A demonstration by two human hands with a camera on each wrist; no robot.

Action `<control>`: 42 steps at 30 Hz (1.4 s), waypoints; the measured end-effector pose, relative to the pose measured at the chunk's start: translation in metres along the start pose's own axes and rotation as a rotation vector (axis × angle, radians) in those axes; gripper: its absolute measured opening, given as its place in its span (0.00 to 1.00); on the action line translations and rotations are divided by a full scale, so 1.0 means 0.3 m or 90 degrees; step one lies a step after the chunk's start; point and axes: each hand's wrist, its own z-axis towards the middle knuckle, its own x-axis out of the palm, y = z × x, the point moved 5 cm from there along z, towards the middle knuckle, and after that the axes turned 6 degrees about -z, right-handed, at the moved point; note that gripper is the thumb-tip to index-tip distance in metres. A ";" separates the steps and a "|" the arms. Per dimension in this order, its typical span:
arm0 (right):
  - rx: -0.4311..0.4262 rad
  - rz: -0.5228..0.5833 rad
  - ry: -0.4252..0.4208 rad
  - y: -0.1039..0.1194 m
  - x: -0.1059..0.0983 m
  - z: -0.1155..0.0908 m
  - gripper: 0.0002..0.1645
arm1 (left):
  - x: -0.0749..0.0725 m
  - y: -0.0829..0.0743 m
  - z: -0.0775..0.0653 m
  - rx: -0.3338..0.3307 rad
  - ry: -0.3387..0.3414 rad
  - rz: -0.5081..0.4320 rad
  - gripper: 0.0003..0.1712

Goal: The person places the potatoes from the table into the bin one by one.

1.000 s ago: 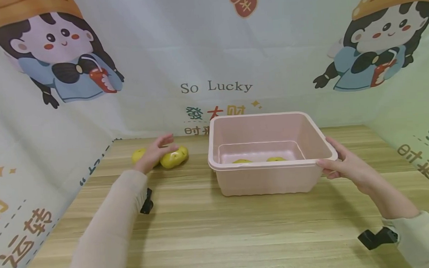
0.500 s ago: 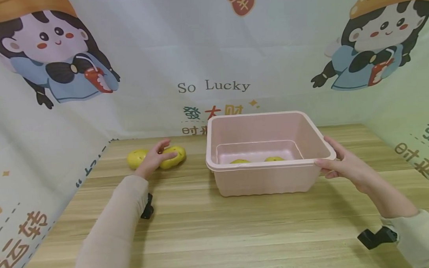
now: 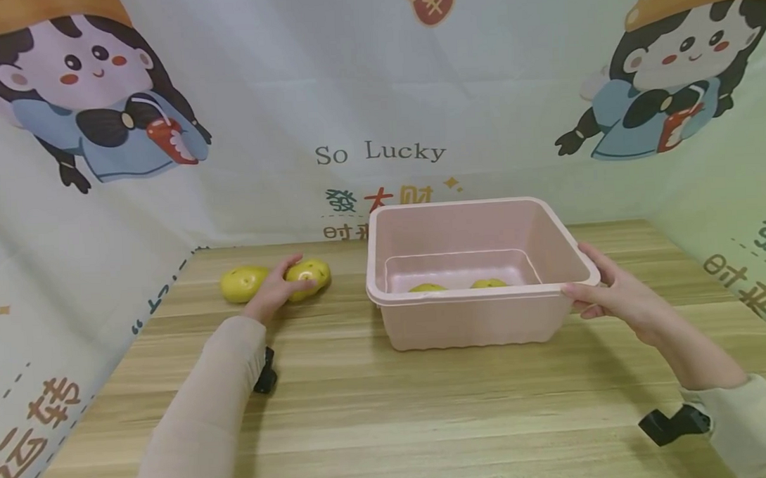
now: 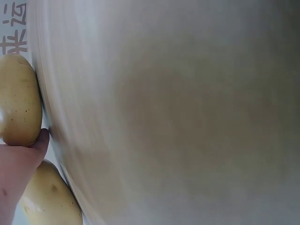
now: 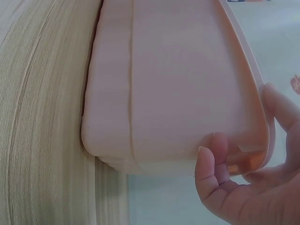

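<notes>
Two yellow potatoes lie on the table at the left in the head view. My left hand grips the right-hand potato, thumb across its near side and fingers at its far side. The other potato lies just left of that hand. In the left wrist view, the held potato is above the hand, and the second potato is below. My right hand holds the right end of a pink plastic bin by its rim. Two more potatoes show partly inside, behind the front wall.
The wood-grain table stretches in front of the bin and between it and the left potatoes. A printed cloth hangs behind and at both sides. Each wrist wears a small black camera mount.
My left hand has come down around the right-hand potato, its thumb now against it. More of the left potato shows. My right hand stays on the bin; the view has shifted slightly.
</notes>
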 end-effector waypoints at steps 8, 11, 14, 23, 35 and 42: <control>-0.008 -0.003 0.000 0.004 -0.002 0.001 0.49 | 0.005 0.002 -0.004 -0.020 0.009 0.031 0.49; -0.009 0.000 0.000 0.004 -0.003 0.000 0.48 | 0.007 0.001 -0.004 -0.023 0.013 0.039 0.50; -0.011 0.000 0.000 0.003 -0.003 0.000 0.48 | 0.006 0.001 -0.003 -0.026 0.015 0.050 0.50; -0.012 0.001 -0.001 0.003 -0.003 -0.001 0.47 | 0.015 -0.002 -0.007 -0.032 0.029 0.057 0.54; -0.010 0.005 0.000 0.005 -0.002 -0.001 0.48 | 0.018 0.002 -0.006 -0.025 0.027 0.094 0.55; -0.010 0.002 0.000 0.005 -0.002 -0.003 0.48 | 0.016 0.003 -0.002 -0.024 0.015 0.103 0.52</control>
